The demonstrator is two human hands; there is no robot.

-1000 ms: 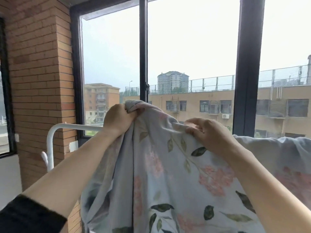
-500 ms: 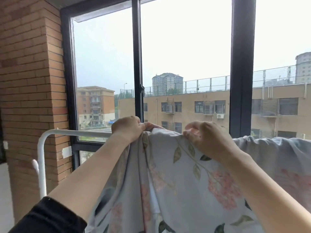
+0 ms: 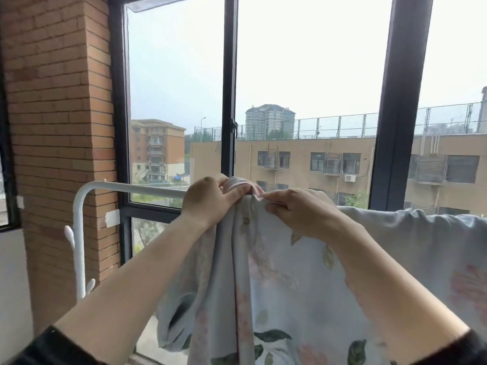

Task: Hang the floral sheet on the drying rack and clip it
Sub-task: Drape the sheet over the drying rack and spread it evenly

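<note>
The floral sheet (image 3: 290, 285), pale blue with pink blooms and dark green leaves, hangs down beneath both hands and runs off to the right of the right hand, where it lies draped over the top bar. Its upper edge is bunched into a gathered fold at bar height. The left hand (image 3: 208, 201) has its fingers curled round that fold, and the right hand (image 3: 303, 212), just beside it, pinches the cloth edge between thumb and fingers; the two hands nearly touch.

To the left of the left hand the bare top bar of the white drying rack (image 3: 126, 187) runs out, bends at a rounded corner and drops as an upright post carrying small white pegs (image 3: 69, 235).

Beyond the hands stands a tall window with a dark frame (image 3: 229, 88); through the glass show tan buildings (image 3: 303, 156) and an overcast sky. Far left of the left hand rises a brick pillar (image 3: 58, 127). Black sleeves (image 3: 52, 349) cover the arms at the lower corners.
</note>
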